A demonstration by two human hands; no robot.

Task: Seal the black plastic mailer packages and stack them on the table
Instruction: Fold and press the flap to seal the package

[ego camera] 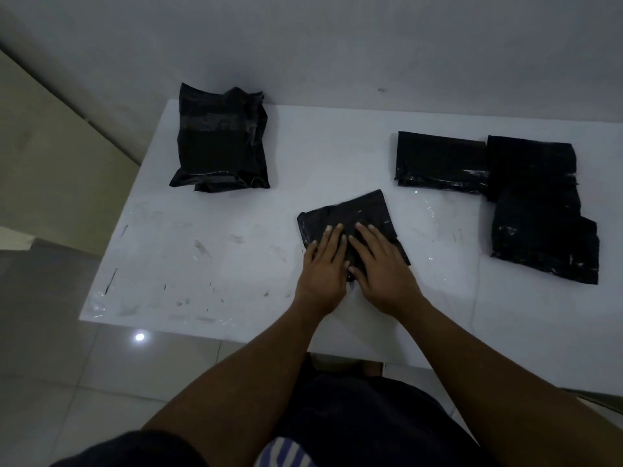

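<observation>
Your white table (202, 264) fills the view, its glossy top scuffed. On its right side three black mailers lie flat: one mailer (441, 160) toward the far edge, a second mailer (531, 163) touching its right end, and a third mailer (542, 237) overlapping the second's near edge. At the far left sits a pile of mailers (220, 143), perhaps two, though the dim light blurs the count. The middle mailer (357, 210) lies near the table's centre. Your left hand (323, 264) and right hand (381, 264) press flat on it, side by side, fingers straight.
</observation>
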